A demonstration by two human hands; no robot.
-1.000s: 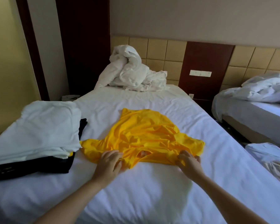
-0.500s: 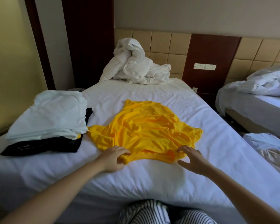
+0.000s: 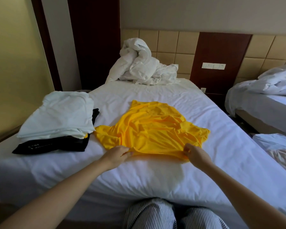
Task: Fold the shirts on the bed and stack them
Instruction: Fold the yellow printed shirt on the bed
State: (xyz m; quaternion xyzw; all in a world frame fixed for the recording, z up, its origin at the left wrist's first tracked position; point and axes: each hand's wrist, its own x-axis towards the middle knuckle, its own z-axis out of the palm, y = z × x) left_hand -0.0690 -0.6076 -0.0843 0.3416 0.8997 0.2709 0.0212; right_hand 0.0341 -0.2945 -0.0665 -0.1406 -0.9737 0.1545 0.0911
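Yellow shirt (image 3: 152, 129): light, limp, rumpled on bed (image 3: 155, 176); left hand (image 3: 117, 153) and right hand (image 3: 194, 154) pinch near hem corners, best hold.

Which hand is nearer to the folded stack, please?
Left. The left hand pinches the yellow shirt right of the stack; the right hand pinches it farther right.

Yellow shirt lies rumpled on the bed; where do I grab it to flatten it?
Grip the yellow shirt by its near edge at two spread points, from your side, where the left hand and right hand pinch it; that edge lies free, the rest is bunched.
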